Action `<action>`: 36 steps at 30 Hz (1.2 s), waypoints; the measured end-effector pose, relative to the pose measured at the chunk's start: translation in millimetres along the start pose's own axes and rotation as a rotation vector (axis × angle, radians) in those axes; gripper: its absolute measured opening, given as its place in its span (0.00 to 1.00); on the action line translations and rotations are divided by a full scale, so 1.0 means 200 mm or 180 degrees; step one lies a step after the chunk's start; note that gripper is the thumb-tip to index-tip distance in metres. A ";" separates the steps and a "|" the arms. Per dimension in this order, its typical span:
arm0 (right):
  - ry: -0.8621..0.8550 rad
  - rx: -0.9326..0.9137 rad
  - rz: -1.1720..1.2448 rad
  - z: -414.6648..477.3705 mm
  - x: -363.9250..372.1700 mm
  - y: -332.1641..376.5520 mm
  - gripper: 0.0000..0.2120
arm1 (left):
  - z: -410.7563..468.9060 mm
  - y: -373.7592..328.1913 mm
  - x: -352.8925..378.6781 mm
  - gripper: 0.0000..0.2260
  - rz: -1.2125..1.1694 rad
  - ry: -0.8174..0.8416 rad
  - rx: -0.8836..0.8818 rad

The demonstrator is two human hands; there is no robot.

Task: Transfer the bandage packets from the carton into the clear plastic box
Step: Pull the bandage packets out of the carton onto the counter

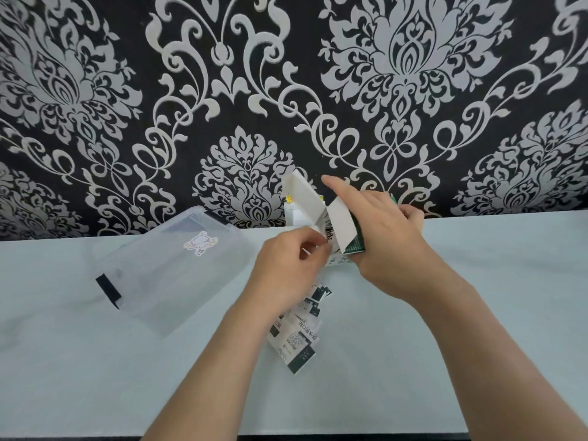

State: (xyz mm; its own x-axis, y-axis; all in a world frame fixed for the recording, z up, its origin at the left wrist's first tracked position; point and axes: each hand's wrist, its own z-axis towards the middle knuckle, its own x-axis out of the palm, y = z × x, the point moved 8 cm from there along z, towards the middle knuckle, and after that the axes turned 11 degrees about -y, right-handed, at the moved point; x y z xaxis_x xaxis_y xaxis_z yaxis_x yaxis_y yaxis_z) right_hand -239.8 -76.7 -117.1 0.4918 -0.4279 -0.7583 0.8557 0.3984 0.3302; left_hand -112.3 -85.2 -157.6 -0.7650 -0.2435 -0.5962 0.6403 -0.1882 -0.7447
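My right hand grips a dark green carton tilted over the pale table, its white flaps standing open toward me. My left hand pinches the bandage packets at the carton's mouth. A folded strip of white and green bandage packets hangs and trails down from there onto the table between my forearms. The clear plastic box lies to the left with its lid on, a small sticker on top and black clips at two ends.
A white box stands against the wall behind the carton. The pale table ends at a black and white patterned wall. Its near edge runs along the bottom.
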 end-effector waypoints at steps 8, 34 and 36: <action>-0.0044 -0.0001 0.0315 -0.01 0.01 0.03 0.47 | 0.03 0.07 -0.06 0.06 -0.0467 -0.0406 -0.0333; -0.0053 0.0358 0.0448 -0.02 -0.02 -0.07 0.47 | -0.02 0.05 -0.06 0.16 0.1055 0.0026 0.0380; -0.0080 0.0414 0.0513 -0.02 -0.04 -0.08 0.47 | -0.01 0.06 -0.13 0.18 0.0969 -0.0287 0.0377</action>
State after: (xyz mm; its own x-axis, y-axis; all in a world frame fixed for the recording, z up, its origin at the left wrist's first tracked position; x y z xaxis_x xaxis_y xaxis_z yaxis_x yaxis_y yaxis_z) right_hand -257.9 -77.3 -118.3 0.6266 -0.3877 -0.6761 0.7783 0.3559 0.5172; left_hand -85.6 -80.2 -151.3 -0.5317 -0.3877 -0.7530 0.8460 -0.2018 -0.4934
